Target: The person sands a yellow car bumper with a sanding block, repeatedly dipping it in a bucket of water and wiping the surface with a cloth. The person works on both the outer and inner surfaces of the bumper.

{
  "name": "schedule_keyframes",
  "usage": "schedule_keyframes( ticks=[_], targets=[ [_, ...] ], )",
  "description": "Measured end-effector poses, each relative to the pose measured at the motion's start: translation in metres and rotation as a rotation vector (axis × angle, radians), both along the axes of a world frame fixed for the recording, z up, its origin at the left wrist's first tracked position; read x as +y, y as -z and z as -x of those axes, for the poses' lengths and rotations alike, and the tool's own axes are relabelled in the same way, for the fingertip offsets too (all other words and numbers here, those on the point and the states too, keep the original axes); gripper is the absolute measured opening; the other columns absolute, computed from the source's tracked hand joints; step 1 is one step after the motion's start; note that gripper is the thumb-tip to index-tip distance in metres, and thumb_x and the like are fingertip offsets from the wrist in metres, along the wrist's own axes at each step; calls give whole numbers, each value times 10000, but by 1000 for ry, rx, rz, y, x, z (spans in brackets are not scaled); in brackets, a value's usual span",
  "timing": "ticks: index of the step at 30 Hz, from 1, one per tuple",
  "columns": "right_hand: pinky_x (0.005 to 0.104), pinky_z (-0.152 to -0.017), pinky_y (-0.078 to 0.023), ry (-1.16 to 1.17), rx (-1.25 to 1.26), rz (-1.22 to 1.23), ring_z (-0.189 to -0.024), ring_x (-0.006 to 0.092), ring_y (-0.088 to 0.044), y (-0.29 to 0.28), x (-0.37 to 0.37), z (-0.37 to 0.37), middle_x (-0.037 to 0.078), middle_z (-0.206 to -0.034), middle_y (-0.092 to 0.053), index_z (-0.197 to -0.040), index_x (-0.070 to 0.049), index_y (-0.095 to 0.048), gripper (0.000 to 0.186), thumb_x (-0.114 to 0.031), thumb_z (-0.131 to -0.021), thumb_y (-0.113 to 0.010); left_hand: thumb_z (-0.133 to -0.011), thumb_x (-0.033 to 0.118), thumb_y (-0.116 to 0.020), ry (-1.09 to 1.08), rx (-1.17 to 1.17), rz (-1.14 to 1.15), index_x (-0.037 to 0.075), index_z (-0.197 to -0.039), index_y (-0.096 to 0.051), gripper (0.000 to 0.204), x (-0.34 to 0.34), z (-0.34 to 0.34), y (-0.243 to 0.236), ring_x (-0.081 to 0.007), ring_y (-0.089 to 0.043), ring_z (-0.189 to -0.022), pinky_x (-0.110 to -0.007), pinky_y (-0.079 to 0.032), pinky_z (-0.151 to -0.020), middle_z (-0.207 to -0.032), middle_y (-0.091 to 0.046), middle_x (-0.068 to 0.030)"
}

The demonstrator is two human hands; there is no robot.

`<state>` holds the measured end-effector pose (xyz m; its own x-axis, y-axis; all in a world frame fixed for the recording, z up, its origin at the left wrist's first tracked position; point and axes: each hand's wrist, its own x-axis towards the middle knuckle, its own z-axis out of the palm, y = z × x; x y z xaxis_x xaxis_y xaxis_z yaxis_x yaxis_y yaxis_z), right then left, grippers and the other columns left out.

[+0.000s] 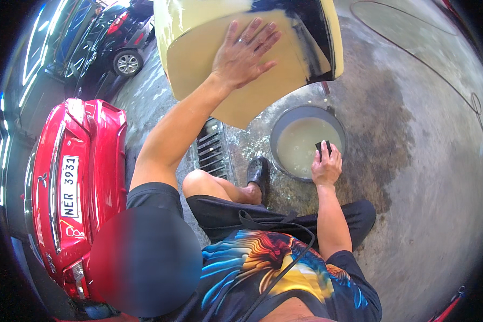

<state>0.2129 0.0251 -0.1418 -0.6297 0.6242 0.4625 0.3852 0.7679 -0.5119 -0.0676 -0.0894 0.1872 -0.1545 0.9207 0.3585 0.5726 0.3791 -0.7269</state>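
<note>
My left hand (246,53) lies flat on a cream and tan car body panel (196,61), fingers spread. Black patches and a dark edge show along the panel's right side. Below and to the right of it, a round grey tub (338,124) on the floor holds cloudy, pale water (303,140). Over the tub's right rim my right hand (328,167) grips a small black block (320,146), perhaps a sanding pad. Its fingers are closed round the block, which partly hides behind them.
A floor drain grate (212,147) sits left of my dark shoe (257,180). On the left is a red car (104,172), with a black car (99,45) farther back. A thin hose (425,58) curves across the wet concrete floor (429,177) at right.
</note>
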Motion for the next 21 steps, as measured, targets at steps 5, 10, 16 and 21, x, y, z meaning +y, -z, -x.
schedule_keyframes(
  ticks=[5, 10, 16, 21],
  targets=[
    [500, -966, -554, -14, 1, -14, -1215, 352, -648, 1, 0, -1, 135, -1339, -646, -1400, -184, -691, 482, -246, -931, -783, -1054, 686, -468, 67, -85, -95, 248, -1729, -286, 825, -15, 0, -2, -275, -164, -1674, -662, -113, -1316, -1802, -246, 2],
    [503, -963, -555, -7, -4, -12, -1205, 356, -649, -1, 0, 0, 138, -1341, -642, -1401, -182, -687, 481, -240, -933, -781, -1039, 709, -488, 101, -80, -277, 180, -1720, -304, 881, 1, 0, -26, -303, -194, -1667, -676, -153, -1302, -1806, -236, -42],
    [501, -974, -555, -17, -13, -17, -1204, 359, -650, -2, 0, -1, 142, -1340, -643, -1396, -165, -688, 486, -235, -926, -790, -989, 661, -601, 142, -144, -314, 12, -1629, -429, 928, 32, 1, -49, -382, -371, -1578, -607, -253, -1294, -1695, -419, -204],
    [502, -986, -554, -12, -44, -16, -1221, 359, -644, -3, 0, -1, 145, -1344, -647, -1390, -160, -693, 479, -234, -927, -792, -1043, 702, -501, 36, -45, -304, 146, -1665, -423, 837, 4, 10, -50, -281, -346, -1612, -558, -240, -1317, -1717, -427, -81]
  ],
)
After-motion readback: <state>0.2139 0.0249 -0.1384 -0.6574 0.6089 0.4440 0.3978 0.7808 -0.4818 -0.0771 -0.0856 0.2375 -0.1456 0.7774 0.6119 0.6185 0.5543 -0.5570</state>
